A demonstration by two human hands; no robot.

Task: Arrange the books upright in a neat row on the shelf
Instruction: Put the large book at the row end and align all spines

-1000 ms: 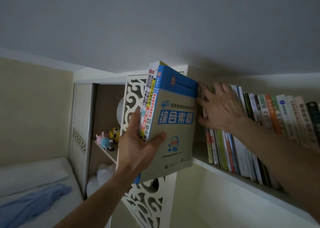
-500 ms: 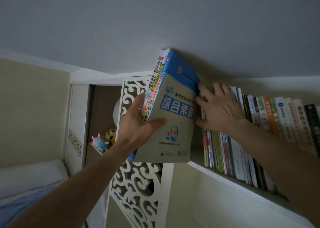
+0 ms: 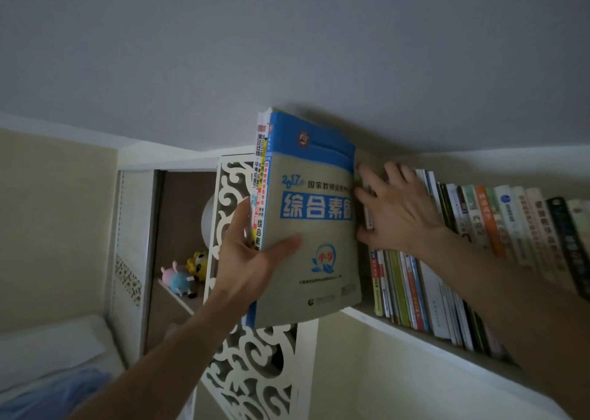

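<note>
The left hand (image 3: 252, 260), gripping the bundle of books (image 3: 306, 215), had lifted it upright to the left end of the shelf (image 3: 415, 333), while the right hand (image 3: 396, 208), fingers spread flat, pressed the standing row (image 3: 479, 250) rightward, so insertion seemed near.

Our left hand (image 3: 252, 260) reaches up from lower left, forearm bare, thumb across the front and fingers curled behind what it grips. Our right hand (image 3: 396, 215) comes in from the right, arm extended, fingers spread and pressing flat.
</note>
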